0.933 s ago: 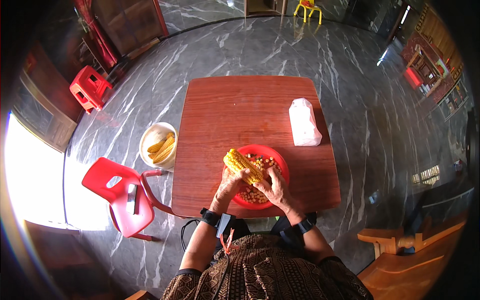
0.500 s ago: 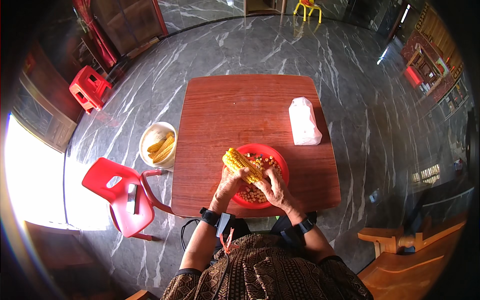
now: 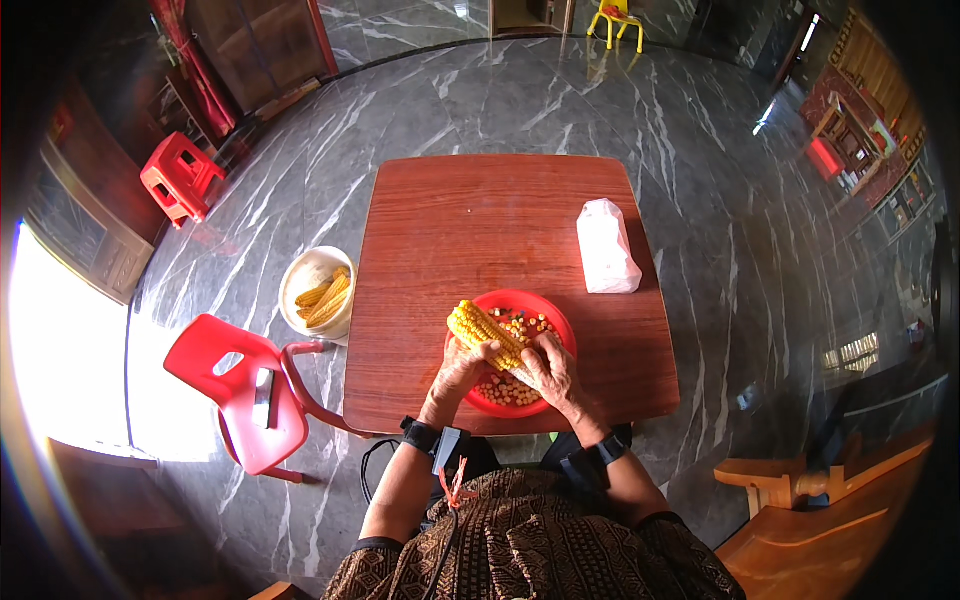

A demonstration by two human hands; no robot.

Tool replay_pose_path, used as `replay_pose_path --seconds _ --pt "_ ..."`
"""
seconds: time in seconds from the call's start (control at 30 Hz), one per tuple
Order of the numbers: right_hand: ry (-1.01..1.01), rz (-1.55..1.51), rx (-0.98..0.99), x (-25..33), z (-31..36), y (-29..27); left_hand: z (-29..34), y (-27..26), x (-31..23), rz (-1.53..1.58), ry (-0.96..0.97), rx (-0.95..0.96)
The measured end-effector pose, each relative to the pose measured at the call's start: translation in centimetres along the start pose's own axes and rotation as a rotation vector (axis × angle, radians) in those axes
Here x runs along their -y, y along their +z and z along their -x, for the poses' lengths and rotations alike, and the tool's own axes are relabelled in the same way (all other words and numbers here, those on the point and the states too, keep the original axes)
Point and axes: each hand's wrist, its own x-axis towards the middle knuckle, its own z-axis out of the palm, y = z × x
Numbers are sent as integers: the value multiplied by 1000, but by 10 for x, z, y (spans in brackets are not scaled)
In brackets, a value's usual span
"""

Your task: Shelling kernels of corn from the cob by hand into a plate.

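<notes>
A yellow ear of corn [image 3: 484,332] is held slantwise above a round red basin [image 3: 567,330], its kernel-covered end pointing far left. My left hand [image 3: 464,364] wraps round it from the left, with the thumb lying across the cob. At its near right end my right hand [image 3: 550,369] grips the ear, fingers bent against the rows; a paler stripped stretch shows there. Loose kernels [image 3: 508,391] are spread over the bottom of the basin, partly hidden by my hands and the corn.
The basin rests on a reddish-brown wooden table [image 3: 480,220]. A white pack of tissues [image 3: 607,250] lies at the table's right. Left of the table stand a pale bucket [image 3: 290,295] with several corn ears [image 3: 328,300], a red chair [image 3: 270,425] and a red stool [image 3: 180,175].
My right hand has shifted slightly, its fingers curling more over the near end of the ear. The left hand and the corn stay almost in place.
</notes>
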Motion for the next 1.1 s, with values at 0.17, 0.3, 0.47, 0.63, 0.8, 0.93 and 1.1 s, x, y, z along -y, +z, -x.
replay_pose_path --seconds 0.17,0.3,0.47,0.63,0.8,0.93,1.1 --pt "3 16 78 -1 0 -4 1 -3 -3 -28 -64 -4" --pt "-24 -25 132 0 -2 -6 -3 -8 3 12 -2 2" --pt "-36 -46 129 1 -1 -8 -3 -8 2 -57 -48 6" --pt "-139 -54 145 -7 -1 -8 -5 -15 6 -89 -46 7" --pt "-98 -107 115 -6 -1 -9 0 -4 -4 -55 -106 -13" --pt "27 -104 25 -8 3 -4 -3 -10 3 -35 -51 3" --pt "-35 -62 0 1 0 -5 -2 -9 3 -71 -40 -13"
